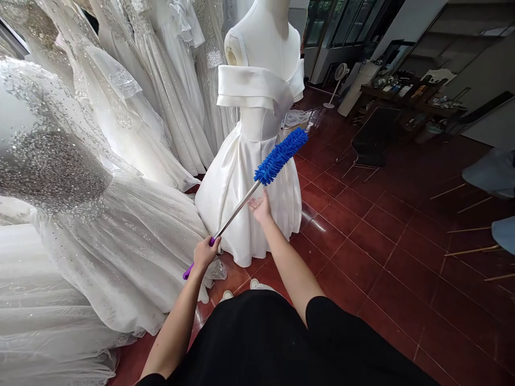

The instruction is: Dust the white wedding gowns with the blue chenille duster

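Observation:
A duster (pixel 281 155) with a fluffy blue head, a metal rod and a purple handle slants up to the right across the middle of the view. My left hand (pixel 205 253) is wrapped round its purple handle. Just below the blue head, my right hand (pixel 260 208) has its fingers spread, close to the rod but not gripping it. Behind the duster stands a mannequin (pixel 263 32) in a white off-shoulder satin dress (pixel 249 214). The blue head overlaps the dress's waist and skirt; whether it touches the cloth I cannot tell.
Sparkly wedding gowns (pixel 60 177) crowd the left side, their skirts reaching the red tiled floor (pixel 362 241). At the right are a black chair (pixel 372 139), a cluttered dressing table (pixel 418 99), a white fan (pixel 340 75) and grey-blue chairs (pixel 491 171).

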`<state>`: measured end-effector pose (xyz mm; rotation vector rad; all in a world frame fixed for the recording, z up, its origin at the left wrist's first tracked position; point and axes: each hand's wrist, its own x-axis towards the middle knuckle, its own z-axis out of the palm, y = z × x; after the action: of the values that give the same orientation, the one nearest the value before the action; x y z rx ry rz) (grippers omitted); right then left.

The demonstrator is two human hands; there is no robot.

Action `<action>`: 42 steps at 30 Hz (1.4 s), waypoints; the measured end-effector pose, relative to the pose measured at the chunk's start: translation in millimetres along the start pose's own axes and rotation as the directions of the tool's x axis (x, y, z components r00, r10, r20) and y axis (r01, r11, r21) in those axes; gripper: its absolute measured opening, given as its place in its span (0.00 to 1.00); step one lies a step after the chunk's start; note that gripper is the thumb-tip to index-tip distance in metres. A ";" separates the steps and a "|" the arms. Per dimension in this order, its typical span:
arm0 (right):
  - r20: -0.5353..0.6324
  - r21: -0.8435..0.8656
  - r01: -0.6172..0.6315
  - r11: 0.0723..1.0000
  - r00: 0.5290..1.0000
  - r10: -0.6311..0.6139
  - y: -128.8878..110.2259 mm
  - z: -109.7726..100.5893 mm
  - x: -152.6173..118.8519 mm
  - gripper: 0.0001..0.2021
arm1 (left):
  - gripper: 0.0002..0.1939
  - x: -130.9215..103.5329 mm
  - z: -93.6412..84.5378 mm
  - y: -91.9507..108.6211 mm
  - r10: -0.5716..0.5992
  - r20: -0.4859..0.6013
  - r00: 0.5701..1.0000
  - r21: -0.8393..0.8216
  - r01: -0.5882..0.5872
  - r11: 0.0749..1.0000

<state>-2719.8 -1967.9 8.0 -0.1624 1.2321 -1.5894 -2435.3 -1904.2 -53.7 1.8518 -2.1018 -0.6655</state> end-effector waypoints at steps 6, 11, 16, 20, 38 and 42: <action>0.106 0.137 0.359 0.923 0.921 -0.374 -122.5 -14.7 44.5 0.21 | 0.23 -3.0 4.8 -12.6 0.092 -0.015 0.996 -0.131 -0.093 0.987; 0.131 0.068 0.531 0.845 0.835 -0.535 -167.9 30.8 57.1 0.18 | 0.24 5.2 9.0 12.4 0.129 -0.017 0.991 -0.248 -0.129 0.960; 0.188 0.098 0.543 0.834 0.813 -0.552 -138.1 44.3 37.1 0.18 | 0.26 13.8 9.8 44.4 0.150 -0.048 0.988 -0.348 -0.157 0.924; 0.206 0.065 0.519 0.852 0.829 -0.520 -91.1 41.3 13.6 0.21 | 0.27 24.6 4.1 67.1 0.183 -0.071 0.981 -0.407 -0.196 0.892; 0.342 -0.029 0.445 0.895 0.846 -0.409 -134.6 36.5 -2.6 0.30 | 0.27 67.8 11.4 165.3 0.148 -0.098 0.984 -0.597 -0.177 0.782; 0.345 -0.013 0.555 0.832 0.783 -0.517 -154.1 51.6 5.5 0.28 | 0.28 60.9 19.9 176.7 0.176 -0.040 0.984 -0.665 -0.158 0.730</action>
<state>-2787.6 -2019.7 146.4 -0.8933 1.0585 -1.8746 -2606.7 -1946.3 11.0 1.2337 -1.6766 -1.2048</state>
